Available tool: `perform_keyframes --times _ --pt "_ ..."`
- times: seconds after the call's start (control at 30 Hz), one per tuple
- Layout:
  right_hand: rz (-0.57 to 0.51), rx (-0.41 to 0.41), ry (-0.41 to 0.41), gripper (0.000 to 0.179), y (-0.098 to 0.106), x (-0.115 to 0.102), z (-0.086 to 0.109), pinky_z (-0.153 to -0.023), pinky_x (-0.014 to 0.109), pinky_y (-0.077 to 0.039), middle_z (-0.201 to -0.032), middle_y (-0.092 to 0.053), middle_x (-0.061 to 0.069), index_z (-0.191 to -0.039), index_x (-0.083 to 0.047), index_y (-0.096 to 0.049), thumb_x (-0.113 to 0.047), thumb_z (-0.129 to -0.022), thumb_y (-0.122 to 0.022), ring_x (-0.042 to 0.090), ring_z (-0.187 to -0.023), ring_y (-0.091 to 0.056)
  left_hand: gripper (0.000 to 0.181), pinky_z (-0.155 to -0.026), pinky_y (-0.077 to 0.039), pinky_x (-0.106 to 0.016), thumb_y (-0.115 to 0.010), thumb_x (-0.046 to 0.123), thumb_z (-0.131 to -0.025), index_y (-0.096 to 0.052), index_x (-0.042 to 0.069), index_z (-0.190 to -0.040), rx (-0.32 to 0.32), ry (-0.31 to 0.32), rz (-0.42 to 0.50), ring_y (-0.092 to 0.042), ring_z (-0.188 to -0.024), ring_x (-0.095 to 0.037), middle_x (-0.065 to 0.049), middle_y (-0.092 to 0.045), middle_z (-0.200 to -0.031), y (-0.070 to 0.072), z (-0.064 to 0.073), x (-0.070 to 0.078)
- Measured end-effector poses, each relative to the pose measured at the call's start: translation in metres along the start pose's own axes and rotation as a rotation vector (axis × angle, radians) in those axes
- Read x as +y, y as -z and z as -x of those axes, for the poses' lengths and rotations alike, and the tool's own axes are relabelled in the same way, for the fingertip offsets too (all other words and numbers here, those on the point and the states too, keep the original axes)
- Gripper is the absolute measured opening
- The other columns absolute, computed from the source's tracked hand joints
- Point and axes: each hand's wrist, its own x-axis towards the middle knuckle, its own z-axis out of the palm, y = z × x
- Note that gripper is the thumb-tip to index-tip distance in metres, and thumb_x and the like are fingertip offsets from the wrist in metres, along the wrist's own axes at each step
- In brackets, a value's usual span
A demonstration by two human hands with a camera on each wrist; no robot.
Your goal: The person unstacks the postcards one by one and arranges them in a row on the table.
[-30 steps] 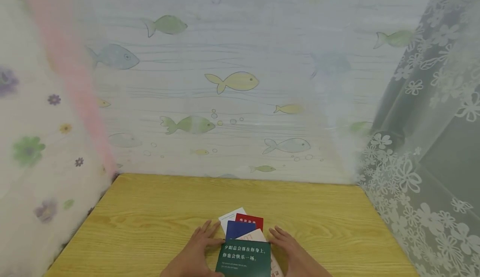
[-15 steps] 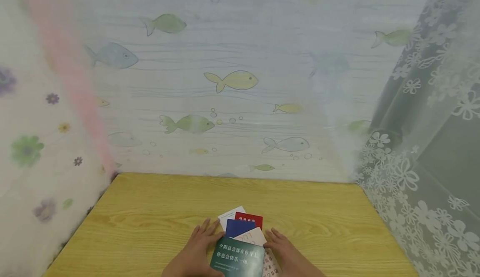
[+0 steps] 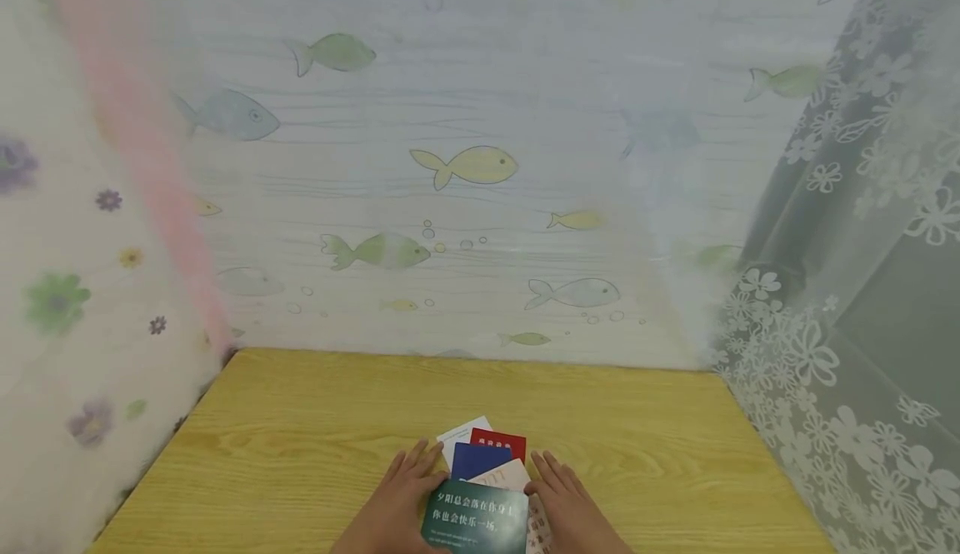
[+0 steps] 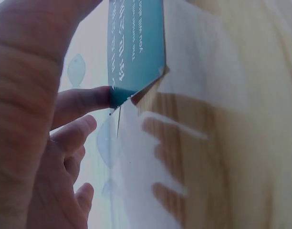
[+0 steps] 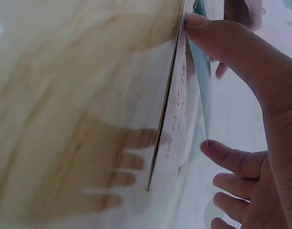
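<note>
A green card (image 3: pixel 476 516) with white printed text lies on top at the near end of a fanned, overlapping row of cards. Behind it show a pale card (image 3: pixel 508 476) with orange lettering, a blue card (image 3: pixel 480 457), a red card (image 3: pixel 517 447) and a white card (image 3: pixel 457 436). My left hand (image 3: pixel 393 506) holds the green card's left side, index fingertip at its far corner. On the opposite side my right hand (image 3: pixel 576 506) holds it between index fingertip and thumb (image 5: pixel 217 36). The right wrist view shows the green card tilted up off the pale one.
The cards lie on a yellow wood-grain table (image 3: pixel 300 421). A fish-patterned sheet (image 3: pixel 480 229) hangs behind it, a flowered sheet (image 3: pixel 45 387) on the left, and a lace curtain (image 3: pixel 825 421) on the right.
The green card has shifted slightly left and turned a little, its right side dropping nearer me. My right hand has moved left with it; the left hand has barely moved.
</note>
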Motion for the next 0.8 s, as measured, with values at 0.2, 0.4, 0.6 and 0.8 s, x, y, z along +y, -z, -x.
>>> perform_keyframes --times 0.2,0.4,0.6,0.8 --pt "0.043 -0.005 -0.013 0.087 0.001 -0.002 0.002 -0.117 0.061 -0.034 -0.159 -0.041 0.018 -0.123 -0.012 -0.06 -0.078 -0.068 -0.075 0.04 -0.148 -0.035 0.108 -0.121 -0.022 -0.066 -0.078 0.079 -0.059 -0.064 0.007 -0.139 0.0 -0.008 -0.05 -0.027 -0.152 -0.04 -0.011 -0.043 -0.16 0.0 0.0 0.005" --pt "0.052 0.006 0.007 0.094 0.001 0.002 0.001 -0.116 0.06 -0.035 -0.158 -0.041 0.019 -0.128 -0.009 -0.06 -0.08 -0.068 -0.073 0.04 -0.147 -0.037 0.108 -0.12 -0.024 -0.066 -0.078 0.076 -0.064 -0.058 0.005 -0.143 -0.013 -0.021 -0.05 -0.028 -0.152 -0.042 -0.013 -0.04 -0.161 0.001 0.0 0.004" --pt "0.044 0.057 0.049 0.1 0.001 0.012 0.005 -0.114 0.059 -0.039 -0.156 -0.044 0.02 -0.132 -0.009 -0.058 -0.087 -0.069 -0.066 0.041 -0.145 -0.04 0.109 -0.119 -0.026 -0.067 -0.075 0.078 -0.067 -0.055 0.004 -0.145 -0.002 -0.063 -0.067 -0.029 -0.151 -0.042 -0.015 -0.041 -0.16 0.006 0.002 0.007" --pt "0.008 0.076 0.045 0.103 0.004 0.016 0.006 -0.112 0.06 -0.042 -0.156 -0.045 0.019 -0.137 -0.011 -0.054 -0.088 -0.069 -0.062 0.041 -0.144 -0.041 0.113 -0.117 -0.03 -0.067 -0.069 0.085 -0.068 -0.056 0.005 -0.145 0.038 -0.125 -0.105 -0.031 -0.15 -0.042 -0.016 -0.042 -0.159 0.008 0.006 0.006"
